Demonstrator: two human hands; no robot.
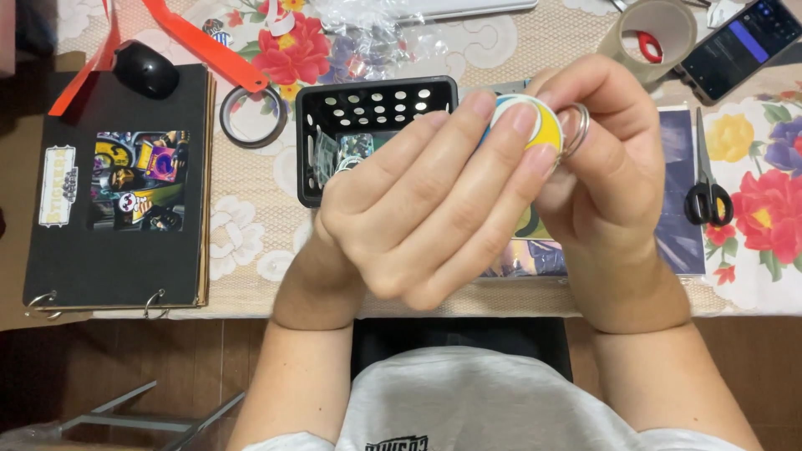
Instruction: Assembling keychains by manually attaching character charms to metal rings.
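One black perforated basket (376, 96) holds small glossy packets. Beside it lie one black ring-bound album (117, 184), two tape rolls (253, 115), one pair of scissors (708, 179). A round yellow-and-white keychain (535, 121) sits pinched between the left hand (418, 209) fingertips and the right hand (610, 167), above the basket.

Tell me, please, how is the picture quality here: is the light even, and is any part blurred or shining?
Head view: soft, even light, with only faint shadows under the hands; the left hand and right hand look sharp, as does the round badge in their grip; the clear plastic bag at the top gives small glints; the scissors are clear; the floor below is dark.
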